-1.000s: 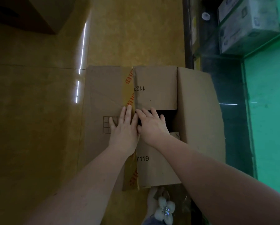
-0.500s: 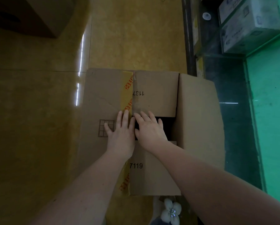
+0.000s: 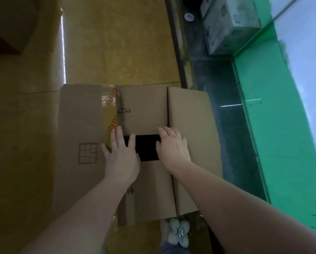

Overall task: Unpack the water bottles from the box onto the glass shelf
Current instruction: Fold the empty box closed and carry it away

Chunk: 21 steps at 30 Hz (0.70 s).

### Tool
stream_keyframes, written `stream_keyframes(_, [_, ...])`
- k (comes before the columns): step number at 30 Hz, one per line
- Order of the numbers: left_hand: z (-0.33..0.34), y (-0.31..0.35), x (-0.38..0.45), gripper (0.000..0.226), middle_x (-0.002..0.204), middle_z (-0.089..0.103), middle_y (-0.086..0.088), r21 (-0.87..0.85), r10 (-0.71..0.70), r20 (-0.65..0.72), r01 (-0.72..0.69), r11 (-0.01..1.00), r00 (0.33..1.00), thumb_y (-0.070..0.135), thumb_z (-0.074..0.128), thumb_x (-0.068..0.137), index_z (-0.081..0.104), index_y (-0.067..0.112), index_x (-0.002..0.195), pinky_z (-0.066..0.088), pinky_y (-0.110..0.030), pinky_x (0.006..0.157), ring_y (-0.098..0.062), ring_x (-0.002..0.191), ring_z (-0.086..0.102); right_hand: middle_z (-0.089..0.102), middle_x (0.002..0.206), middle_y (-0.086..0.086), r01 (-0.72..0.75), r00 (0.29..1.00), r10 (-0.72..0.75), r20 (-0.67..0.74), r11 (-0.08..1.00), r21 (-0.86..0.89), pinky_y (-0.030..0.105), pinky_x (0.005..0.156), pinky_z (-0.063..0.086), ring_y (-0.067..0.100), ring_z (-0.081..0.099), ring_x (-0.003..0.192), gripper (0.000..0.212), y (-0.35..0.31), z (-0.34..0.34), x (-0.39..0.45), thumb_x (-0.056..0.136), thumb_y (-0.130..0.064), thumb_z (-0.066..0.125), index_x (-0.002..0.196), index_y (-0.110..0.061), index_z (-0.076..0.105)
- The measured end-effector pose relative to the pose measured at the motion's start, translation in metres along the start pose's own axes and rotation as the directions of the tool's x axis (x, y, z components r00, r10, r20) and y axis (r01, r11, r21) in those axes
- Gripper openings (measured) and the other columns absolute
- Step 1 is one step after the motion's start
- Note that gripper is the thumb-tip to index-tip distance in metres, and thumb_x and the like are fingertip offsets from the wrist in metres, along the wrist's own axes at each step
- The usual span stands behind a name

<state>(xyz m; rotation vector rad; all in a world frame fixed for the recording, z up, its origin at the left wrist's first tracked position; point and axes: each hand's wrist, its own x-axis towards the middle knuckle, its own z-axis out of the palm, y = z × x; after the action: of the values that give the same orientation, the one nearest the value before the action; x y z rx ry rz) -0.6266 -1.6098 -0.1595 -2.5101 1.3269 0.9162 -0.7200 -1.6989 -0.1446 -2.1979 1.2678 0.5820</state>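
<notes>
Both hands (image 3: pixel 148 153) lie flat on box (image 3: pixel 144 110) marked "1137".

The box (image 3: pixel 146 107) is matt brown cardboard with glossy tape (image 3: pixel 109 114); the floor (image 3: pixel 116 43) is polished, reflective yellow tile.

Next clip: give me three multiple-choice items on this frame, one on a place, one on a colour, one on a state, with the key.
1. Where does the cardboard box stand?
A. on the yellow floor
B. on the glass shelf
C. on a chair

2. What colour is the surface right of the box?
A. red
B. green
C. white

3. How are the box's inner flaps?
A. taped shut
B. torn off
C. parted, a dark gap between them

Key: 1 A, floor shows all round it; 2 B, plainly green; 3 C, the left hand and right hand rest flat beside the gap.
</notes>
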Motion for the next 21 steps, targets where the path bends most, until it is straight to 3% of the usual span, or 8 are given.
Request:
stream_keyframes(7, [-0.011,0.072,0.005,0.06,0.159,-0.009,-0.009,0.017,0.277,0.003,-0.277,0.961,0.961,0.038,0.032,0.1,0.005,0.022,0.151,-0.002,-0.052,0.115,-0.028,0.146,-0.012,0.028,0.153,0.003,-0.225,0.97,0.236,-0.051,0.961,0.159,0.039,0.111,0.022,0.022,0.023,0.141,0.048,0.044,-0.019,-0.01,0.101,-0.024,0.033,0.147,-0.018,0.025])
stream_keyframes(14, [0.0,0.138,0.026,0.063,0.159,-0.009,-0.006,-0.009,0.46,0.033,-0.46,0.888,0.887,0.014,0.033,0.098,-0.001,0.017,0.152,-0.006,-0.039,0.117,-0.023,0.147,-0.012,0.028,0.153,0.005,-0.426,0.884,0.46,-0.084,0.866,0.262,0.041,0.11,0.025,0.024,0.024,0.14,0.049,0.104,-0.027,-0.006,0.099,-0.022,0.036,0.147,-0.017,0.027])
stream_keyframes(21, [0.02,0.173,0.044,0.07,0.16,-0.004,-0.004,-0.04,0.52,0.048,-0.519,0.854,0.853,0.009,0.04,0.095,-0.001,0.015,0.151,-0.006,-0.039,0.118,-0.023,0.147,-0.01,0.036,0.149,0.01,-0.439,0.876,0.48,-0.044,0.832,0.34,0.04,0.112,0.027,0.027,0.03,0.138,0.048,0.136,-0.017,0.01,0.1,-0.021,0.033,0.147,-0.017,0.027])
